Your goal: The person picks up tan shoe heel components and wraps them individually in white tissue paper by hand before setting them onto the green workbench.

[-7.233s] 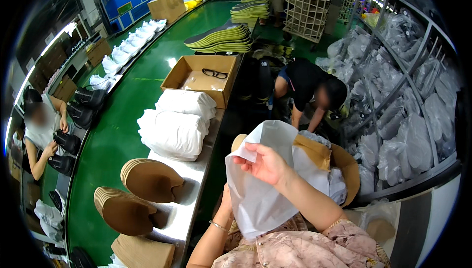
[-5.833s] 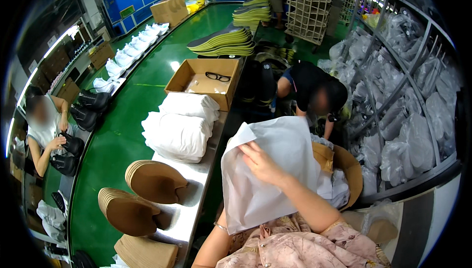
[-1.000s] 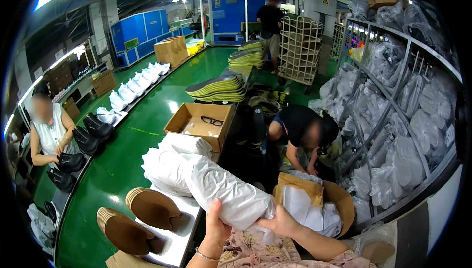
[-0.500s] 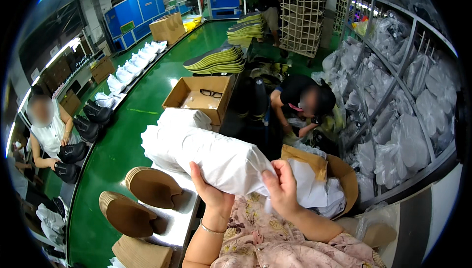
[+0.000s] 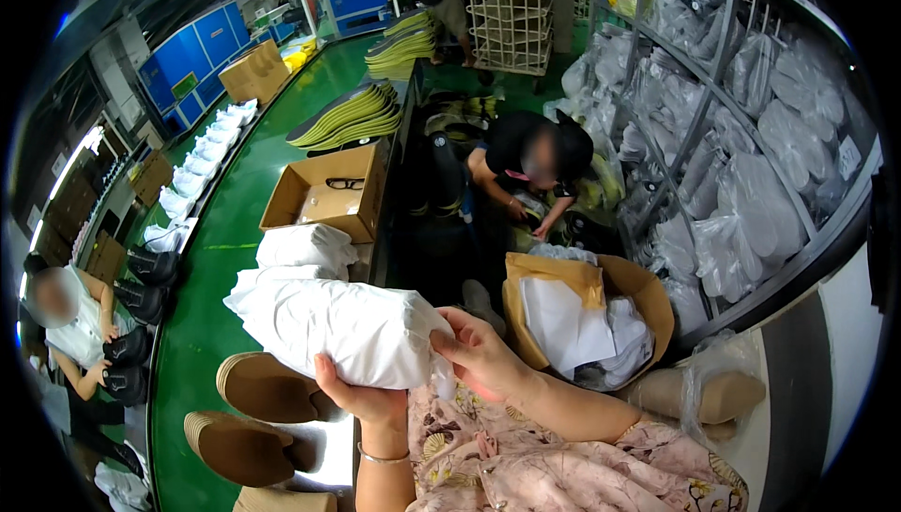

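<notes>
A bulky white wrapped bundle (image 5: 328,329) lies across my hands above the near edge of the bench; what it wraps is hidden. My left hand (image 5: 374,403) supports its near underside, thumb up against the side and the other fingers hidden beneath. At the right end, my right hand (image 5: 483,357) pinches the gathered wrapping between thumb and fingers. Just behind sits a second white bundle (image 5: 305,247), partly covered by the first. Curved brown cardboard pieces (image 5: 267,382) stand on the bench to the left of my left hand.
An open cardboard box (image 5: 282,195) with eyeglasses inside stands beyond the bundles, before stacked yellow-green insoles (image 5: 352,118). A carton of white paper (image 5: 563,329) is at my right. One co-worker (image 5: 535,151) crouches ahead; another handles black shoes (image 5: 127,348) at left. A metal rack (image 5: 727,61) holds bagged items.
The view has turned to the right. The bundle has come down a little nearer to me, and my right hand still grips its end. The crouching co-worker's hands have shifted.
</notes>
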{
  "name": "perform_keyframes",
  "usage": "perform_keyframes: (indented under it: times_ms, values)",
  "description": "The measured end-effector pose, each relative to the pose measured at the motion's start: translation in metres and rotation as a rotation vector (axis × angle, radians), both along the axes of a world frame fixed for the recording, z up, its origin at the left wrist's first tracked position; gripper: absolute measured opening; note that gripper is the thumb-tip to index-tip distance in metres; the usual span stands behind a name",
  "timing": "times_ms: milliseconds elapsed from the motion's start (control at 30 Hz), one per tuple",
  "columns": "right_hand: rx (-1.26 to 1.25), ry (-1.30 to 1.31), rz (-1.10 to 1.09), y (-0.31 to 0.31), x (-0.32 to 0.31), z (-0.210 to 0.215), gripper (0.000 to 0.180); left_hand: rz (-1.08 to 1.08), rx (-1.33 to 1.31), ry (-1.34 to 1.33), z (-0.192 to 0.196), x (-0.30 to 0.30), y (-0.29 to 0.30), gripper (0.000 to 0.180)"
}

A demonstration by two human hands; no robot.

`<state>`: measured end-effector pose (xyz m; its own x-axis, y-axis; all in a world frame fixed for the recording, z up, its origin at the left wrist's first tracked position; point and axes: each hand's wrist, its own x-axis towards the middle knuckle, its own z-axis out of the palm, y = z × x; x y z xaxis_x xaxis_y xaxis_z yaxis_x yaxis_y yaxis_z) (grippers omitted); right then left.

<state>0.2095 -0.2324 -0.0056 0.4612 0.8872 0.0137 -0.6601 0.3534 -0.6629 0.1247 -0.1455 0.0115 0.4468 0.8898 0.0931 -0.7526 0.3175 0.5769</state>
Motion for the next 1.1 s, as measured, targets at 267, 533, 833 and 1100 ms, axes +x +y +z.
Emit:
perform_keyframes:
  times_ms: [267,533,833,1100]
  values:
    - [0.179,0.223,0.138,-0.005,-0.003,-0.024,0.02,-0.169,0.027,-0.027,0.001,0.003,-0.005,0.078]
    - [-0.007,-0.259,0.081,-0.004,-0.003,-0.012,0.024,-0.238,-0.08,-0.049,-0.006,-0.002,-0.006,0.085]
    - [-0.159,-0.074,-0.047,-0.01,-0.001,0.006,0.04,-0.139,0.067,0.05,-0.011,-0.008,0.004,0.084]
    - [0.185,0.471,0.237,-0.014,-0.003,0.005,0.046,-0.139,0.055,0.022,-0.017,-0.009,0.007,0.08]
